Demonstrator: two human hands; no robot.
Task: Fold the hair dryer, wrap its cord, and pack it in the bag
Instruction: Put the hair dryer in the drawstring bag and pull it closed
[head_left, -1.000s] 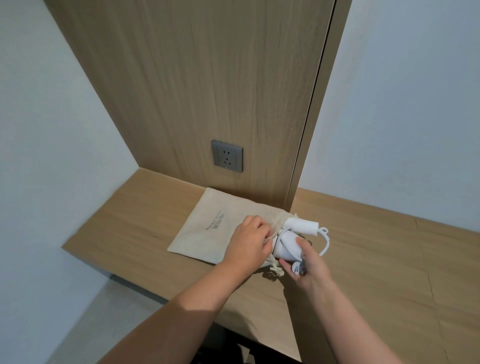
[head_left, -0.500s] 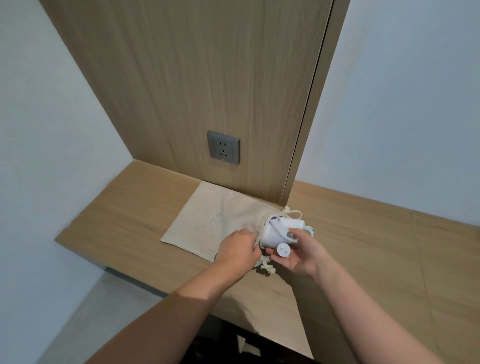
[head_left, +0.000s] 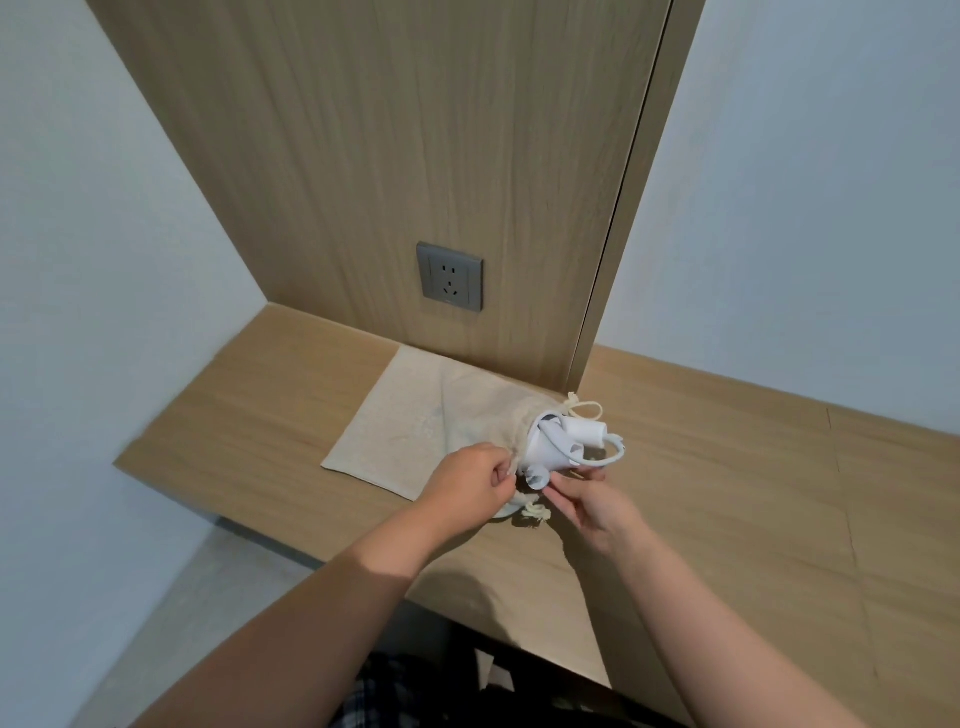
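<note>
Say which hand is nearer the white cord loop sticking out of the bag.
Right. The right hand sits just short of the cord loop, fingertips close to it; the left hand pinches the bag's rim across the hair dryer from it.

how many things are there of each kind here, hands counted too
hair dryer: 1, white, partly inside the bag
bag: 1, beige
wall socket: 1, grey
hands: 2, left hand pinching the bag's mouth, right hand touching the hair dryer
total: 5
</note>
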